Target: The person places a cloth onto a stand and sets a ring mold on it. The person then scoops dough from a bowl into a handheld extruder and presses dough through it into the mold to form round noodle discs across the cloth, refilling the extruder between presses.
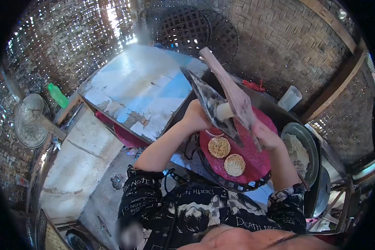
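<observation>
The pale wooden board [236, 93] is raised, tilted, above the basket's red lining [257, 160], its narrow end pointing up and away from me. A dark flat board [202, 96] stands tilted to its left, and a whitish cylinder [224, 111] lies between the two. My right hand [266, 134] is curled closed at the pale wooden board's lower end, gripping it; part of the fingers is hidden. My left hand [196, 116] is against the near side of the dark flat board; its fingers are hidden there, so I cannot tell how far they are closed. Below, on the red lining, lie two round, coarse-textured pale pieces [234, 165], close together, with a rim of something round partly covered by the dark flat board. To the right of the basket [223, 180] is a dark tub [315, 160] holding a pale crumbly mass [296, 153]. Beyond it, a translucent cup [290, 98] lies tilted, with a red item [254, 86] to its left. A worn blue-and-white surface [139, 89] is at left; farther left is a green bottle [58, 95].
</observation>
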Demonstrator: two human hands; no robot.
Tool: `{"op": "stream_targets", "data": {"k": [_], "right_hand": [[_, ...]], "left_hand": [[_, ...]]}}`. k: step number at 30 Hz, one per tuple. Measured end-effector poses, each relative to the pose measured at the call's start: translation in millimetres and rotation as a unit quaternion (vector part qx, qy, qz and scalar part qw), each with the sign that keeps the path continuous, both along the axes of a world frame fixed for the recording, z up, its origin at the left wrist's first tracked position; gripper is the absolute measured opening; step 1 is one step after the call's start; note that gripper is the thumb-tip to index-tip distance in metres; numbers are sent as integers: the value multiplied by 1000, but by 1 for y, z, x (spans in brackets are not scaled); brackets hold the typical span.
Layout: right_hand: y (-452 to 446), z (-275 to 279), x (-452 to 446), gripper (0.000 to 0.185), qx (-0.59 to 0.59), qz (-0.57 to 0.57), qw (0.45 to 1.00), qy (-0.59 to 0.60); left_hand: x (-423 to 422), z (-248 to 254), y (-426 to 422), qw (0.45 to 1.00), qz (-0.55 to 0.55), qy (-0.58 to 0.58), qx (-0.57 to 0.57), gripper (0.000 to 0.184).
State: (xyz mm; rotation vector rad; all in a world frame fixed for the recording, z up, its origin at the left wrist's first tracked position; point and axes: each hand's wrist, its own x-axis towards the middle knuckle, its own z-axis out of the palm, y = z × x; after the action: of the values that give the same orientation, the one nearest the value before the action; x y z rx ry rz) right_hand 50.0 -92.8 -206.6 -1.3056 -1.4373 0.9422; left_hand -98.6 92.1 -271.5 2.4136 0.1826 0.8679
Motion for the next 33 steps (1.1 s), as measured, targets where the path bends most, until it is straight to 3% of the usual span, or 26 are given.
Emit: {"op": "stream_targets", "data": {"k": [2, 3, 4, 5, 7, 10, 11, 14, 15, 18, 19, 25, 33], "right_hand": [[-13, -34, 27, 93, -127, 42, 982, 135], [-16, -39, 27, 94, -182, 61, 964, 182], [-20, -39, 25, 95, -185, 69, 957, 212], [-21, -25, 11, 97, -187, 77, 949, 242], [-21, -13, 1, 100, -210, 103, 934, 270], [-22, -22, 19, 102, -240, 174, 907, 298], [-22, -15, 19, 102, -240, 150, 916, 285], [-14, -23, 48, 102, -317, 119, 899, 279], [-11, -24, 49, 98, -323, 101, 898, 280], [-4, -36, 62, 94, -360, 57, 898, 245], [-3, -39, 65, 90, -357, 58, 900, 245], [-2, -37, 75, 86, -389, 19, 910, 140], [12, -46, 50, 70, -366, -9, 914, 174]], "left_hand": [[-12, 47, -12, 997, 6, 71, 18, 56], [-21, 70, -17, 951, -126, 105, -261, 72], [-14, 62, 0, 889, -286, 16, -357, 77], [-4, 56, 20, 786, -431, -75, -436, 83], [-1, 91, 28, 543, -536, -191, -617, 90], [18, 91, 32, 570, -626, -202, -492, 86], [25, 83, 36, 611, -574, -225, -497, 76], [45, 50, 51, 633, -432, -229, -600, 67], [52, 40, 52, 599, -400, -245, -649, 49], [69, 4, 70, 470, -397, -243, -750, 51], [73, 0, 69, 488, -340, -253, -763, 55], [79, -21, 62, 474, -309, -313, -762, 51], [57, -23, 76, 499, -251, -318, -767, 54]]}}
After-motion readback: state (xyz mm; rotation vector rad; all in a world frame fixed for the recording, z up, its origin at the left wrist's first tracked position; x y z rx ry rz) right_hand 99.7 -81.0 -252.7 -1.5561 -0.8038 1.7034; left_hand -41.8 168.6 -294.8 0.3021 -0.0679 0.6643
